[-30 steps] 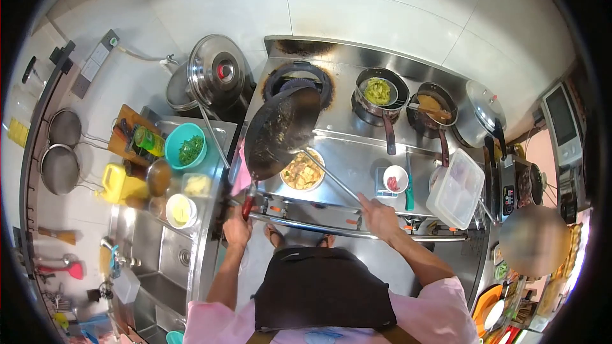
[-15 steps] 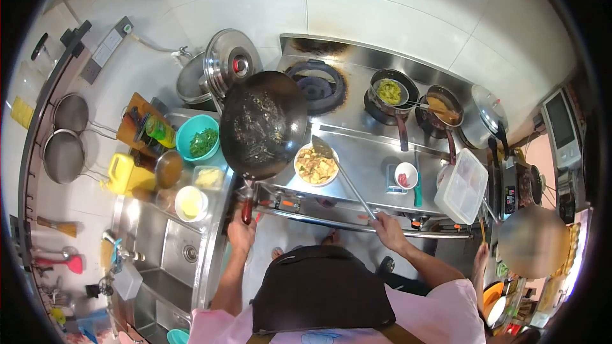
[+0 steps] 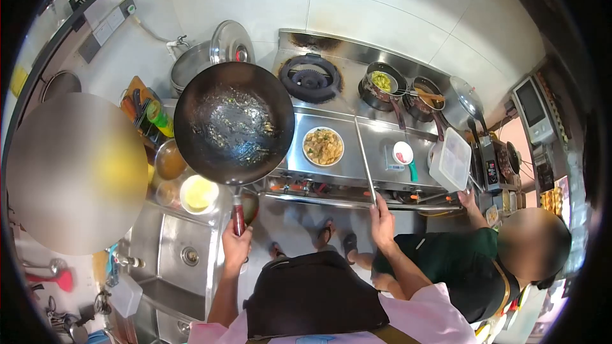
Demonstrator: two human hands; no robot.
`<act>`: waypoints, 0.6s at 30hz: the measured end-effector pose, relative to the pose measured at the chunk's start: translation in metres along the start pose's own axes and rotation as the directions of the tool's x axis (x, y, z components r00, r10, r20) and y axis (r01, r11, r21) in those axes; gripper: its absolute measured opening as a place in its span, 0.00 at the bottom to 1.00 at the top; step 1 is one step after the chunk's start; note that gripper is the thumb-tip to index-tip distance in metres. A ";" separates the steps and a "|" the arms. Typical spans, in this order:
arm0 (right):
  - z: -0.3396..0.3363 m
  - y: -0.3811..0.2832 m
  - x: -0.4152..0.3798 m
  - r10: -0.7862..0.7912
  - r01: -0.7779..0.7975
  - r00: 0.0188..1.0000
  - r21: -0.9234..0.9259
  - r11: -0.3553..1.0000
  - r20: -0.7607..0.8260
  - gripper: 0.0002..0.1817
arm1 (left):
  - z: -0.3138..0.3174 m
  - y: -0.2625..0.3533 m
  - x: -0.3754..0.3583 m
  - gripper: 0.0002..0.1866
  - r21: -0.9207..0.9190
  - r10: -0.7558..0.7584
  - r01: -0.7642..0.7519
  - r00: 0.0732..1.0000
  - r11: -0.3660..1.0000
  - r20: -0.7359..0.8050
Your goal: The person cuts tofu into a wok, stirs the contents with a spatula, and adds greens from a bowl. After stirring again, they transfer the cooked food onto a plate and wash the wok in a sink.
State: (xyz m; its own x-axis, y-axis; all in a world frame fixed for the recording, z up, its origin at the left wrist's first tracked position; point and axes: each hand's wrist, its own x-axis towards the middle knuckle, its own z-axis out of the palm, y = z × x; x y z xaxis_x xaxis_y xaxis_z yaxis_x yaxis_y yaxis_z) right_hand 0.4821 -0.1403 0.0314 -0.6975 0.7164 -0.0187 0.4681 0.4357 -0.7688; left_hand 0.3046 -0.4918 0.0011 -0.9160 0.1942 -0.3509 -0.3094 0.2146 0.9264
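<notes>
My left hand (image 3: 236, 242) is closed round the red-brown handle of a large dark wok (image 3: 233, 121). The wok hangs tilted over the left counter, its inside oily with scraps of food. My right hand (image 3: 382, 222) grips a long-handled metal wok spatula (image 3: 365, 159), raised above the steel stove front; its head is blurred near the back burner. Between the two stands a white bowl (image 3: 324, 146) full of cooked, sauced pieces, with neither hand touching it.
An unoccupied burner (image 3: 310, 79) sits at the back. Two small pans, one holding green food (image 3: 381, 81), stand to its right. Nearby are a small white bowl (image 3: 402, 153) and a clear plastic box (image 3: 450, 160). A co-worker in dark green (image 3: 446, 267) stands right. The sink (image 3: 182, 236) lies left.
The wok has moved left and nearer to me. The spatula has lifted off the food bowl and swung up and right. A co-worker has come into view at right.
</notes>
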 end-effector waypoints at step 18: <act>0.113 0.079 -0.003 0.016 -0.017 1.000 0.018 1.000 0.024 0.19 | -0.052 -0.008 -0.125 0.08 -0.066 -0.065 0.056 0.989 0.996 -0.129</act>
State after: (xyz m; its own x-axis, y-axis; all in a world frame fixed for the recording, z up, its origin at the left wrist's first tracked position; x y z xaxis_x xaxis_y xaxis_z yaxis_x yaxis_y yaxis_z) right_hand 0.4601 -0.1695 -0.1019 -0.7027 0.7100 -0.0464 0.4697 0.4139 -0.7798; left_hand 0.4087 -0.5678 0.0449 -0.9195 0.0544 -0.3894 -0.3767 0.1613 0.9122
